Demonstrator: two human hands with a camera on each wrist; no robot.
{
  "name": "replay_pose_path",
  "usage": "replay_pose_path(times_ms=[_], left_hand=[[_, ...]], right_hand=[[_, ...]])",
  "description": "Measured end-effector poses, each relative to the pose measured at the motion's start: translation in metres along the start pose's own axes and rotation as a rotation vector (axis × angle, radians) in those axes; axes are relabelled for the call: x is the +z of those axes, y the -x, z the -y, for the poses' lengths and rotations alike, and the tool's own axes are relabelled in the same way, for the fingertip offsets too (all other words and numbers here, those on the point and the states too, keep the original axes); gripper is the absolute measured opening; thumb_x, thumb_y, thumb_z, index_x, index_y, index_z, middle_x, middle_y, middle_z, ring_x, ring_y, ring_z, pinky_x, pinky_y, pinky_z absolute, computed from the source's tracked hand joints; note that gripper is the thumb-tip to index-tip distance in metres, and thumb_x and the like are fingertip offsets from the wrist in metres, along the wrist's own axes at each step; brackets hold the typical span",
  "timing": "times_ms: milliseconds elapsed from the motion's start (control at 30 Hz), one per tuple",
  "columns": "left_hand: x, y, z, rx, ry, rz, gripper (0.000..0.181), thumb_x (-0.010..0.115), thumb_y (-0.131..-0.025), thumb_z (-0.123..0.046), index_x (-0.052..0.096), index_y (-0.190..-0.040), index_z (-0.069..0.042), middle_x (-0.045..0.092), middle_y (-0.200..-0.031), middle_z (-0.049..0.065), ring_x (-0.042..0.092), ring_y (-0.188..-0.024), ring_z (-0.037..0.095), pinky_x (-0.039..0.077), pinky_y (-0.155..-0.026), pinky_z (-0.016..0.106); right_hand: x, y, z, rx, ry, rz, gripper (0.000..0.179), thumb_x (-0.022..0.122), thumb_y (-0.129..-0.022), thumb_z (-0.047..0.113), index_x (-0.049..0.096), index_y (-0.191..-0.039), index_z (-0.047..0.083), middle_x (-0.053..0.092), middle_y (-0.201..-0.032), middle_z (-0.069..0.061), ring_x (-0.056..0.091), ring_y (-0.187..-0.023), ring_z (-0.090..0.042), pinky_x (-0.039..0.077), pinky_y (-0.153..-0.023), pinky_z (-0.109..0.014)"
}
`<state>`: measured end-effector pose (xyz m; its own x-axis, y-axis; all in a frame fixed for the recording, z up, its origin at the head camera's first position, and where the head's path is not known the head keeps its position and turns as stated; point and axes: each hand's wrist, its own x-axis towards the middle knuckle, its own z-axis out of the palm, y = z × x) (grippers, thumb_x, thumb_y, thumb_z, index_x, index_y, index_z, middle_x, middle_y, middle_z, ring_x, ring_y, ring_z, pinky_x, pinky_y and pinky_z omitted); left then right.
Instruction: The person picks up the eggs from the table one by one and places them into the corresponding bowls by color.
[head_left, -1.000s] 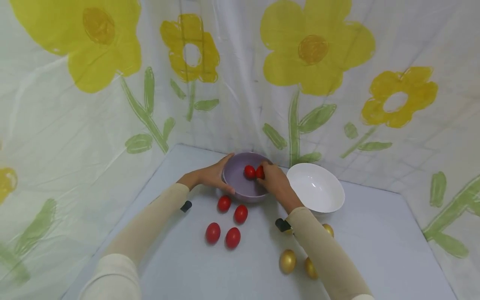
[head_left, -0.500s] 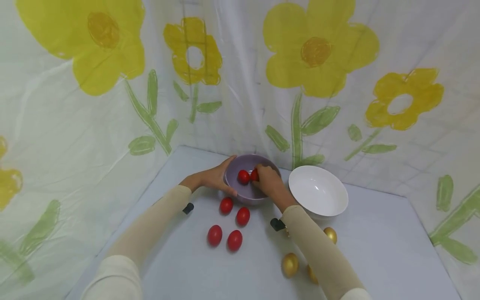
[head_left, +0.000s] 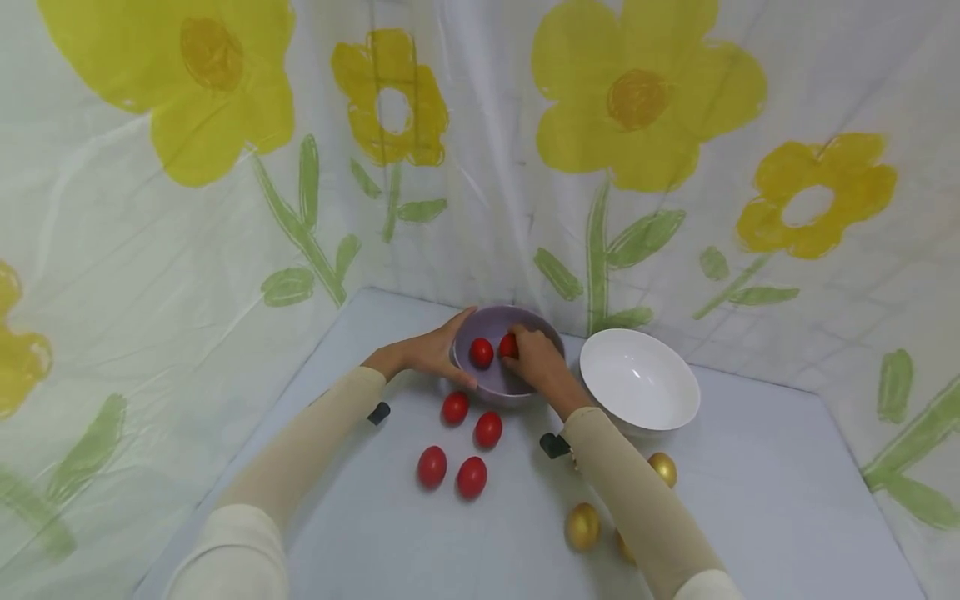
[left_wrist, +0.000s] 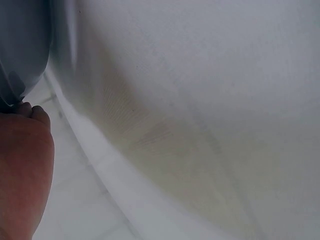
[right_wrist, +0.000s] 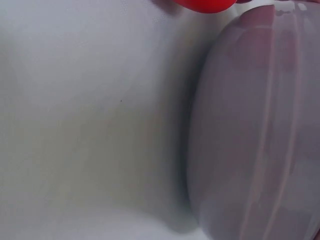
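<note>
My left hand (head_left: 431, 350) holds the left side of a purple bowl (head_left: 491, 321), its thumb along the near wall. In the left wrist view, that hand (left_wrist: 22, 170) shows at the lower left, fingertips right at the bowl (left_wrist: 22, 45). Reaching inside the bowl, my right hand (head_left: 538, 360) pinches a red egg (head_left: 507, 346) between thumb and fingers. Another red egg (head_left: 482, 352) lies in the bowl, just left of it. The right wrist view shows the bowl's outer wall (right_wrist: 235, 140) and part of a red egg (right_wrist: 207, 4) on the table beside it.
Several red eggs (head_left: 472, 477) lie on the pale table in front of the bowl. A white bowl (head_left: 639, 379) stands to its right. Golden eggs (head_left: 582, 527) lie near the right forearm, some partly hidden by it. A flower-printed curtain (head_left: 495, 208) hangs behind the table.
My right hand and the pinched egg have shifted left inside the purple bowl. The other egg in it has moved left too. My left hand keeps its hold on the bowl.
</note>
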<state>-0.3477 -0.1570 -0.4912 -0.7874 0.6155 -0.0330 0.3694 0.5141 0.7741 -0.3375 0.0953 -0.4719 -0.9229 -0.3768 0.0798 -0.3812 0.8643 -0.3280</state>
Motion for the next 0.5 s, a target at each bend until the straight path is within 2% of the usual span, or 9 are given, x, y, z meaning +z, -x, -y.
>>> replay_pose_path(times_ms=[200,500], left_hand=[[0.0008,0.0025,0.001,-0.012,-0.003,0.006,0.145,0.095,-0.071,-0.057,-0.004,-0.17,-0.018,0.029,-0.166,0.002,0.036,-0.148,0.023,0.045,-0.116,0.049],[-0.0005,0.0018,-0.0034,-0.026,0.008,0.002,0.146,0.095,-0.07,-0.058,-0.004,-0.17,-0.019,0.027,-0.167,0.002,0.036,-0.147,0.025,0.045,-0.115,0.05]], right_hand=[[0.0009,0.0024,-0.0004,0.002,-0.012,0.016,0.056,0.084,-0.094,0.019,0.059,-0.141,0.002,0.073,-0.118,-0.019,0.072,-0.105,-0.033,0.06,-0.093,-0.046],[-0.0061,0.0042,-0.0018,-0.009,0.01,-0.016,0.059,0.085,-0.092,0.017,0.058,-0.142,0.001,0.074,-0.117,-0.019,0.072,-0.104,-0.032,0.06,-0.092,-0.045]])
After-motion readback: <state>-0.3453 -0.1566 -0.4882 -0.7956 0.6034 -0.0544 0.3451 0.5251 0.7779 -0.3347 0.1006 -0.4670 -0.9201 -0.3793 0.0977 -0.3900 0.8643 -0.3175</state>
